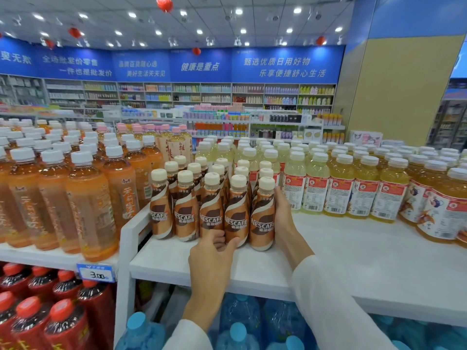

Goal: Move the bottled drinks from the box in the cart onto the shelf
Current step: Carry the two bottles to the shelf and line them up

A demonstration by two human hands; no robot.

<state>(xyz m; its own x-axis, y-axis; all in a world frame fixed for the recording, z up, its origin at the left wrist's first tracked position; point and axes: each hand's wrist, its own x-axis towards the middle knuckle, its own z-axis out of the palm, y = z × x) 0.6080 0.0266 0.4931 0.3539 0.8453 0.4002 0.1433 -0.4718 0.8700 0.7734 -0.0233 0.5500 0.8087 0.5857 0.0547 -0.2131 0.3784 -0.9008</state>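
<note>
Several brown Nescafe coffee bottles (187, 210) with cream caps stand in rows on the white shelf (353, 253). My right hand (284, 215) wraps the right side of the front row's rightmost bottle (262, 218), fingers reaching behind it. My left hand (214, 251) is curled at the foot of the front row. Its thumb touches the base of the fourth bottle (236, 218) and its fingers press the base of the third (211, 213). The box and the cart are out of view.
Tall orange tea bottles (91, 198) fill the lower shelf to the left. Pale yellow drink bottles (338, 183) stand behind and to the right. Bare shelf lies right of my right hand. Red-capped bottles (60, 322) and blue water bottles (240, 319) sit below.
</note>
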